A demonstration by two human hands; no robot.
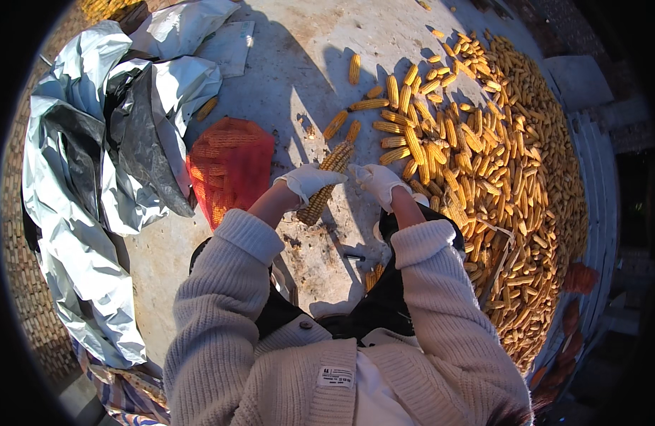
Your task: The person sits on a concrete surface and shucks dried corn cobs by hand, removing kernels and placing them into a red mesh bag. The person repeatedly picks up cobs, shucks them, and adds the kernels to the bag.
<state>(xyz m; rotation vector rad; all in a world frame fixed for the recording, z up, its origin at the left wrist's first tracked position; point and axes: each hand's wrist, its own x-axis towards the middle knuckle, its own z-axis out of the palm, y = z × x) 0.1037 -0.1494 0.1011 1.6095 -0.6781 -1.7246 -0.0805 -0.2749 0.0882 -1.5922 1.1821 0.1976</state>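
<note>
My left hand [310, 182], in a white glove, is closed around the middle of a yellow corn cob [336, 160]. The cob is tilted, its upper end pointing away from me and to the right; the gloved fingers hide part of it. Just right of the cob, my right hand [378, 183] has its gloved fingers curled together, apart from the cob, and no object shows in them. Left of my left hand stands a red mesh bag [231, 165] filled with corn cobs. Beyond the held cob, a few loose corn cobs [335, 125] lie on the concrete floor [301, 42].
A large heap of corn cobs [498, 186] spreads along my right side. Crumpled silver-and-black plastic sheeting [72, 213] covers the left. A small dark object [354, 257] lies on the floor between my legs, with bits of debris around it. Striped cloth [122, 391] is at lower left.
</note>
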